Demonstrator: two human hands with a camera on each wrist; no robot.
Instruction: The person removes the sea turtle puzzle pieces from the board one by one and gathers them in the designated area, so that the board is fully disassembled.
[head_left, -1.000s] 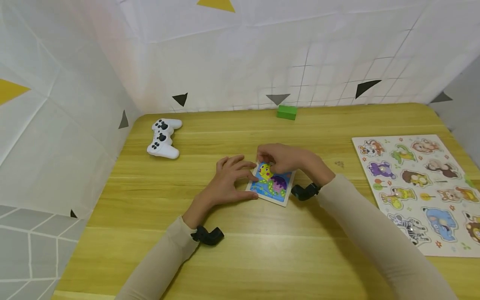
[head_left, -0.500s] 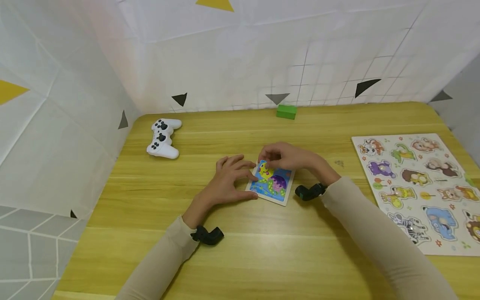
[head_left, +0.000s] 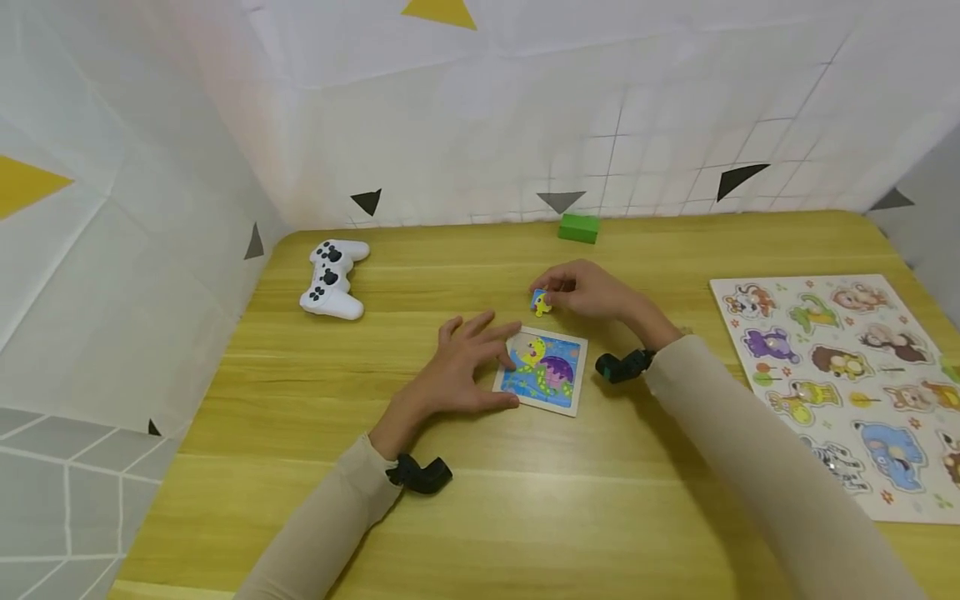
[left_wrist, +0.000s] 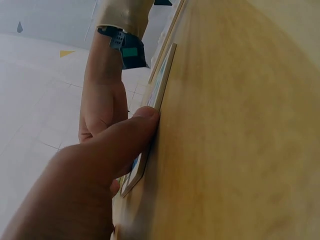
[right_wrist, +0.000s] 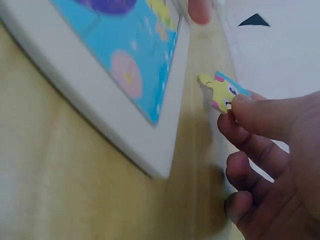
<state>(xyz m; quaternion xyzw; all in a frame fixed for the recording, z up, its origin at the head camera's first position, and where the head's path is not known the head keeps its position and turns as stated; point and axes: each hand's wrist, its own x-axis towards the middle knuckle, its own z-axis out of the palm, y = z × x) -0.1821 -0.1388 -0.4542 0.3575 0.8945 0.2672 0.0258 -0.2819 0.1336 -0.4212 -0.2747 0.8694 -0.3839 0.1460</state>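
Green block (head_left: 578,228), controller (head_left: 328,287), left hand (head_left: 463,371) overlapping puzzle (head_left: 545,372)

Worktop (head_left: 480,533): evenly bright; pale glare at 5 o'clock, head view.
Right sleeve (head_left: 750,450): soft shadow below, 4 o'clock.
Puzzle frame (right_wrist: 151,146): blurred, 10 o'clock, right wrist view.

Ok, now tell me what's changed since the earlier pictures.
The right hand has moved away from the person, carrying a pinched puzzle piece off the puzzle and past its far edge. The left hand stays at the puzzle's left side; the game controller, green block and animal board haven't moved.
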